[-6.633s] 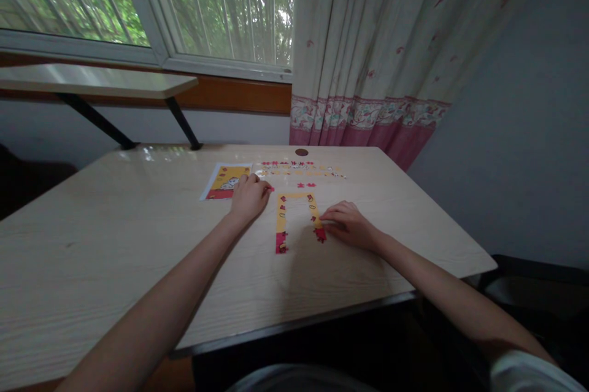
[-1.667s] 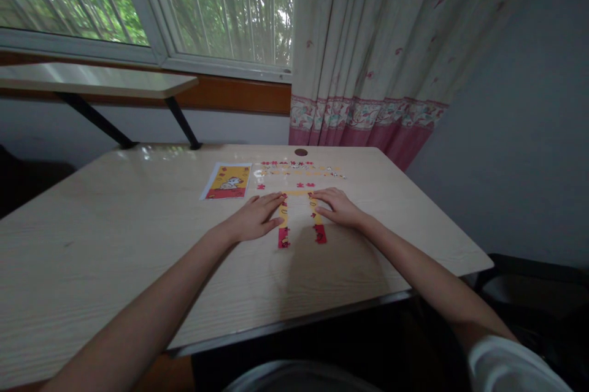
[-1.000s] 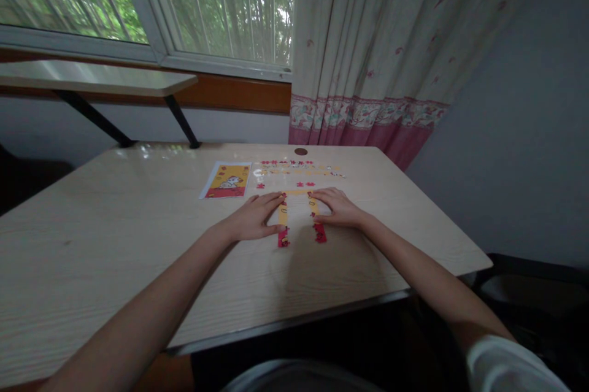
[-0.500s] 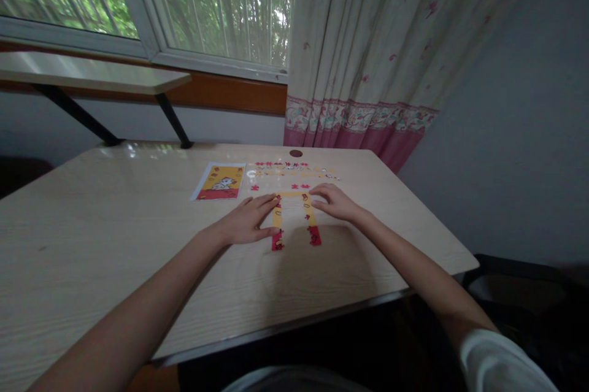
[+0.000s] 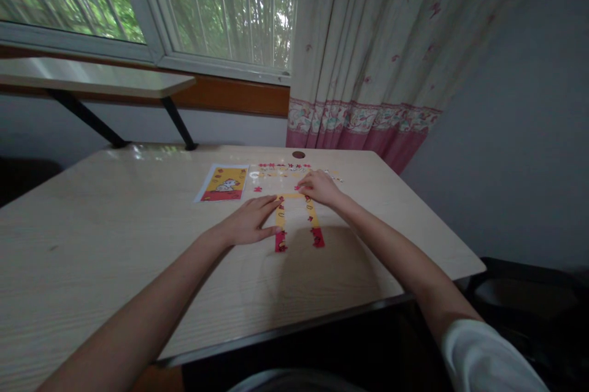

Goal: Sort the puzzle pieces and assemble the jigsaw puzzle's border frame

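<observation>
A partly joined jigsaw frame (image 5: 281,229), yellow with red ends, lies on the pale wooden table (image 5: 115,245) as an upside-down U. My left hand (image 5: 251,222) rests flat and open against its left strip. My right hand (image 5: 319,188) reaches past the frame's top edge, fingers curled over small red loose pieces (image 5: 301,186); whether it holds one is hidden. A row of loose puzzle pieces (image 5: 294,169) lies farther back. A yellow reference picture (image 5: 223,183) with a white animal lies to the left of them.
A round dark grommet (image 5: 299,154) sits near the table's far edge. Behind are a window, a wall shelf (image 5: 92,76) on black brackets and a flowered curtain (image 5: 368,48). The table's right corner (image 5: 478,267) drops off beside a dark seat.
My right hand has left the frame's right strip and moved forward to the loose red pieces beyond it. My left hand stays flat by the left strip. The camera shifted slightly.
</observation>
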The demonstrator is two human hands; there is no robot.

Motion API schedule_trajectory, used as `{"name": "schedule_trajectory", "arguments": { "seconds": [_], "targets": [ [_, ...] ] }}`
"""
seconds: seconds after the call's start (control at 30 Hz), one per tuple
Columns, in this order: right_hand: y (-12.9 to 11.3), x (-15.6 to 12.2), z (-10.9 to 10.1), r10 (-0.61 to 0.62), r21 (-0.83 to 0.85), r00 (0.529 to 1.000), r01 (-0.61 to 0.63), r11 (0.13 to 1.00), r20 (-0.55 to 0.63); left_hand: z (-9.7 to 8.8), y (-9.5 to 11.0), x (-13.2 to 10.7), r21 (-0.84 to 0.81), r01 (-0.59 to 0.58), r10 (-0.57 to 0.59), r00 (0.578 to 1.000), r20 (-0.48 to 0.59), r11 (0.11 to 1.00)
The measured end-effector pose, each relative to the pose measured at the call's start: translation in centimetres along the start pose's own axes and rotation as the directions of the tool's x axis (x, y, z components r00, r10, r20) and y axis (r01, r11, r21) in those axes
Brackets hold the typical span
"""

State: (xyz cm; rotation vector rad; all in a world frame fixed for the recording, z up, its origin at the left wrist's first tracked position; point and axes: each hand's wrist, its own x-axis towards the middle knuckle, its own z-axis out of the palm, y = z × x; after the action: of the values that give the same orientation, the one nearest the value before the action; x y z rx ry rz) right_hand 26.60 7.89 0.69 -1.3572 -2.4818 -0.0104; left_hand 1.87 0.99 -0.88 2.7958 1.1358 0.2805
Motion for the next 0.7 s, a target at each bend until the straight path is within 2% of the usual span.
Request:
{"name": "schedule_trajectory", "arguments": {
  "seconds": [0.13, 0.4, 0.5, 0.6, 0.7],
  "targets": [
    [-0.3, 1.2, -0.1, 0.059, -0.050, 0.995, -0.055, 0.997, 0.074, 0.1, 0.0, 0.0, 0.023, -0.003, 0.003, 1.000, -0.010, 1.000],
    [0.0, 2.8, -0.1, 0.054, 0.068, 0.977, -0.070, 0.995, 0.207, 0.2, 0.0, 0.0, 0.031, -0.002, 0.003, 1.000, -0.004, 1.000],
    [-0.3, 2.5, -0.3, 0.046, 0.060, 0.983, -0.058, 0.996, 0.180, 0.1, 0.0, 0.0, 0.027, -0.005, 0.005, 1.000, -0.003, 1.000],
    [-0.6, 1.1, -1.0, 0.009, 0.081, 0.996, -0.016, 0.997, 0.093, 0.2, 0.1, 0.0, 0.022, 0.001, -0.001, 1.000, -0.006, 1.000],
    [-0.6, -1.5, -2.1, -0.049, 0.218, 0.999, 0.043, 0.975, 0.023, 0.3, 0.2, 0.1, 0.015, 0.004, -0.003, 1.000, -0.028, 1.000]
  ]
}}
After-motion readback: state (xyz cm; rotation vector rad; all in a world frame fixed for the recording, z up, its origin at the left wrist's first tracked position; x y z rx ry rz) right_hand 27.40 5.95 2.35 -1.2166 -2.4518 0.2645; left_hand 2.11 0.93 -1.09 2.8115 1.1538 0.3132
